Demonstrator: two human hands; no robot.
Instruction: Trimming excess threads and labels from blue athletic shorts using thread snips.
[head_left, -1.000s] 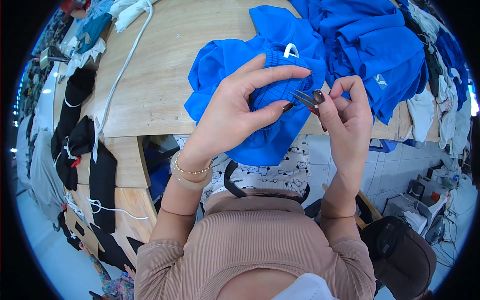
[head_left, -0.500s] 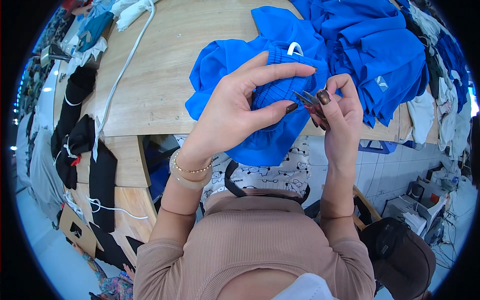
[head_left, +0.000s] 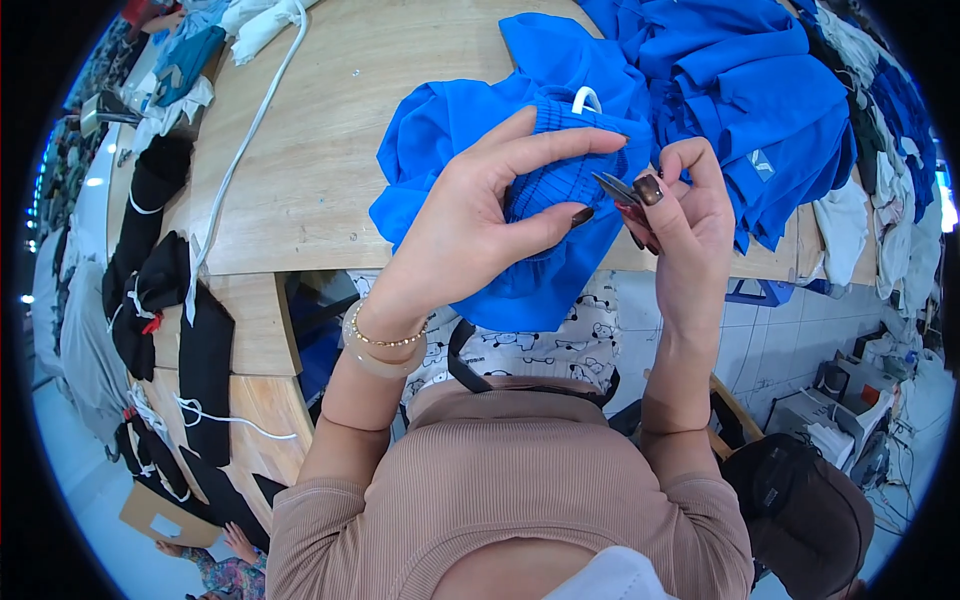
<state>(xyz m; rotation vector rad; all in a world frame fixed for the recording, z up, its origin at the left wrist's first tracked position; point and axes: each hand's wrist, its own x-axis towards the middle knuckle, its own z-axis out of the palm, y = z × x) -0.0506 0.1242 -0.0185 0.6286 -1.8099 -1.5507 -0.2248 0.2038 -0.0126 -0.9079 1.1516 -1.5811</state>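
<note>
Head view showed the left hand [head_left: 470, 225] pinching the ribbed elastic waistband of a bright blue fabric garment [head_left: 545, 185] near the centre of the frame, thumb under and fingers spread over the top. Just beside it, the right hand [head_left: 685, 225] had its fingers closed round small metal thread snips [head_left: 615, 188], whose tips met the waistband. The garment hung over the edge of the pale wooden table [head_left: 300, 180], soft, light and limp; it would likely sag unless held taut, so the thicker ribbed band looked like the firmest place to grip. A white cord loop [head_left: 585, 98] stuck out above. More blue garments [head_left: 750, 80] were heaped at upper right.
</note>
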